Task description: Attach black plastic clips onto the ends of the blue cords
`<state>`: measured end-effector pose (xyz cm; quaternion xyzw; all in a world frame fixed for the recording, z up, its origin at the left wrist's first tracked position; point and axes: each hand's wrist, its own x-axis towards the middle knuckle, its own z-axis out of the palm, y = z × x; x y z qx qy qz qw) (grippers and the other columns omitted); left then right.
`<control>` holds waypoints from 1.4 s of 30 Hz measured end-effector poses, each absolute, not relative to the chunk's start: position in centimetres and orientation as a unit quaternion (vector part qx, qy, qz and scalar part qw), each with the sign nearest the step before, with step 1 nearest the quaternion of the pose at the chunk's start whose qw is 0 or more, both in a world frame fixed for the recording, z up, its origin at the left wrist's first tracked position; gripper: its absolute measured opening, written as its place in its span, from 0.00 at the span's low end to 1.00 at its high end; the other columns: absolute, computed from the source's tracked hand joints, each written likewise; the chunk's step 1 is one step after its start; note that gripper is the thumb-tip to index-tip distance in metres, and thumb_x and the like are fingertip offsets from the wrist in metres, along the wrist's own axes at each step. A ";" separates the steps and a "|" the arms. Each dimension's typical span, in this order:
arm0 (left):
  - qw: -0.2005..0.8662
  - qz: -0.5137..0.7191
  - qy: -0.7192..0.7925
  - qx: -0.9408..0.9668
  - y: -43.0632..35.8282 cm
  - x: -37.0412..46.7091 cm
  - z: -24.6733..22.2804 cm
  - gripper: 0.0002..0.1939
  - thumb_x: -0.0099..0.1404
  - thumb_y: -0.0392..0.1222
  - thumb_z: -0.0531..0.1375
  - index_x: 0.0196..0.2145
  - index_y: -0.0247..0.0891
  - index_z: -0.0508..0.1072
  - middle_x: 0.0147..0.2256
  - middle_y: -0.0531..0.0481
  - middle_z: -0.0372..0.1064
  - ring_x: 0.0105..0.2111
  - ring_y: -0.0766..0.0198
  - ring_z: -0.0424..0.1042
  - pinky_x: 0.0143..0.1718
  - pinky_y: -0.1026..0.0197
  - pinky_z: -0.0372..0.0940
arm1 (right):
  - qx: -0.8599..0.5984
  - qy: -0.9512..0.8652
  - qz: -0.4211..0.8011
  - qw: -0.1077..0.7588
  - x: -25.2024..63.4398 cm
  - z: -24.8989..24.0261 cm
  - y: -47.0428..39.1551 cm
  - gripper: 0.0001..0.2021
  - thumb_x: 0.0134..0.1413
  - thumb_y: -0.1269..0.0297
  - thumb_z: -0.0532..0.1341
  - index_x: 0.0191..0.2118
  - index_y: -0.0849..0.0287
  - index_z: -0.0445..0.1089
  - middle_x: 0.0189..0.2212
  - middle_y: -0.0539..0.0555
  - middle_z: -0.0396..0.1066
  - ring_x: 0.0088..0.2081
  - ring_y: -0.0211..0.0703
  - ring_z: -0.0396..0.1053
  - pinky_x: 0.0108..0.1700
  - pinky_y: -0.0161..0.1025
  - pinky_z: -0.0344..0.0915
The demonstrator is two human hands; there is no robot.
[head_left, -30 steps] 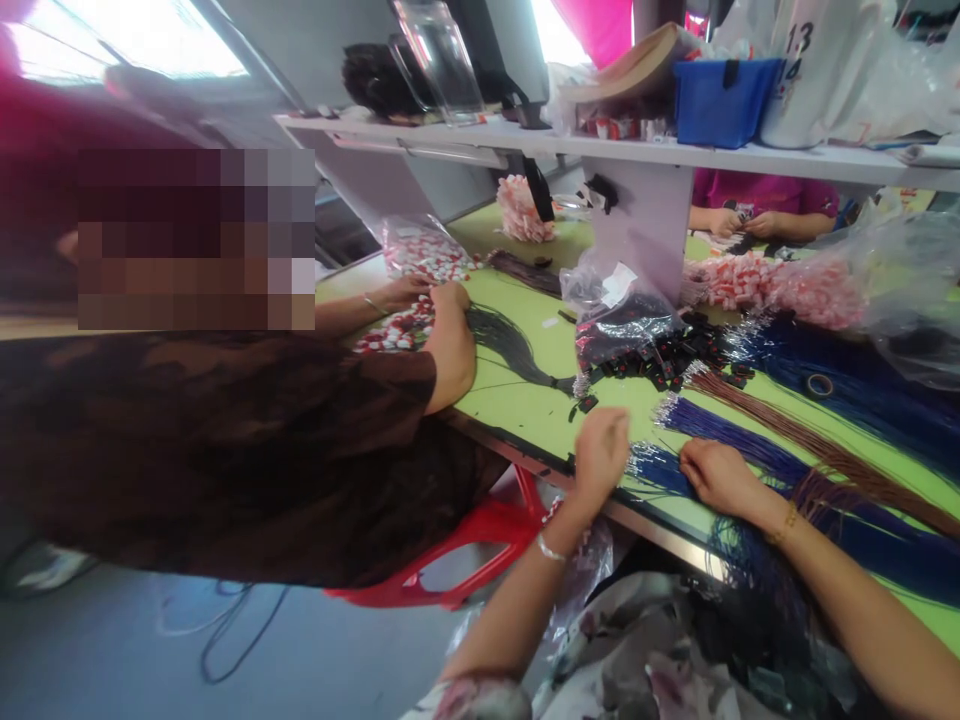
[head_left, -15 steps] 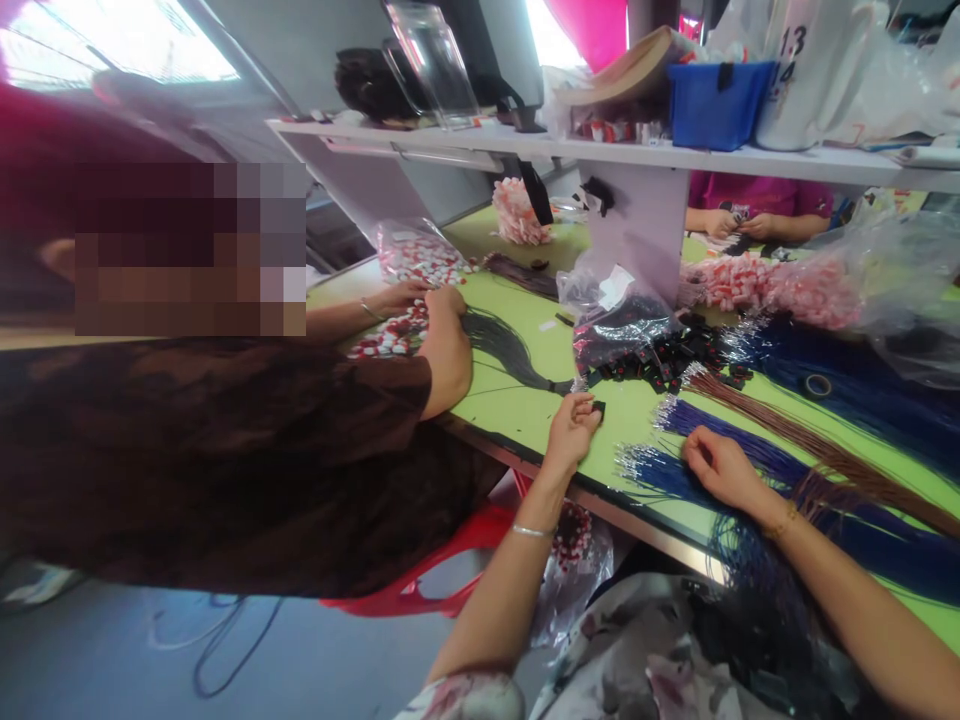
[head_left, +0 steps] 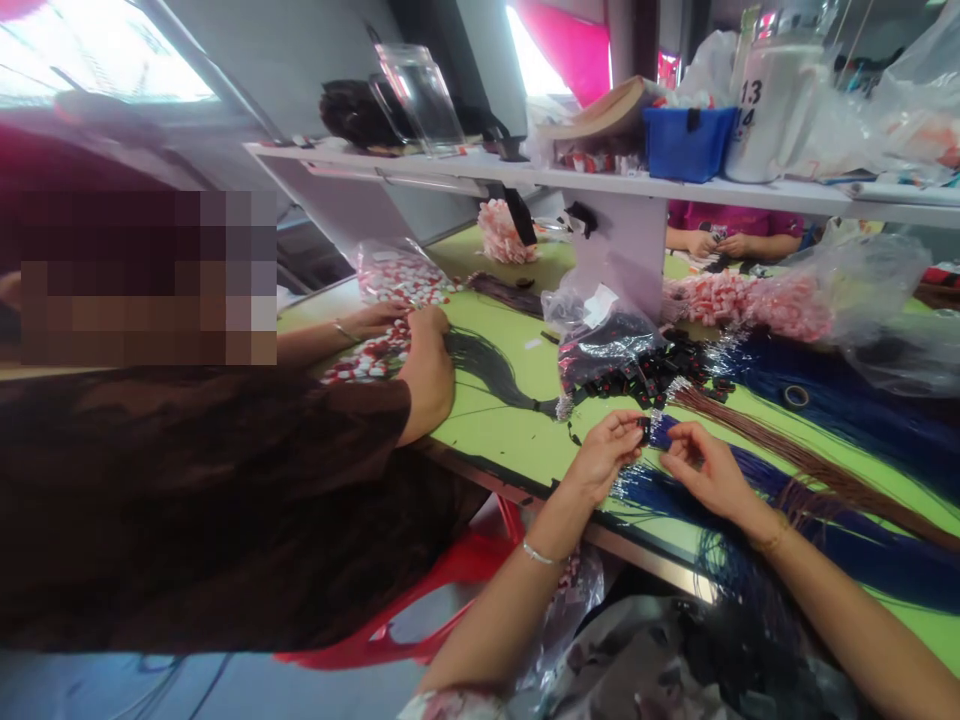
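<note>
In my left hand a small black connector housing is pinched between thumb and fingertips, above the table's front edge. My right hand is just right of it, thumb and index finger apart, with no object visible between them. Beneath and beside the right hand lie bundles of blue-purple wires with silver metal tips. A bundle of brown wires runs behind that hand. Several more black housings lie in a pile beyond my hands, partly spilling from a clear plastic bag.
A co-worker's arm reaches over the table at left, near red-and-white pieces and dark grey wires. A shelf crosses above, bearing a blue bin. Another person's hands are beyond. A tape roll lies right.
My left hand has moved right with the black connector housing, up close to my right hand. The right hand's fingers have spread a little. The whole view has shifted slightly.
</note>
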<state>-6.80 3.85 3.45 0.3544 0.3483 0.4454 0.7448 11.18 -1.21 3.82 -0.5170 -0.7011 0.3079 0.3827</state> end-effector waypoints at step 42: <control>0.247 0.381 0.570 0.685 7.2 -9.6 -2.1 0.10 0.58 0.35 0.55 0.38 0.39 0.72 0.35 0.46 0.70 0.37 0.58 0.68 0.43 0.54 0.61 | -0.551 -0.788 0.201 0.186 17.0 4.6 0.3 0.07 0.54 0.64 0.54 0.31 0.59 0.67 0.28 0.52 0.69 0.30 0.40 0.64 0.34 0.36 0.58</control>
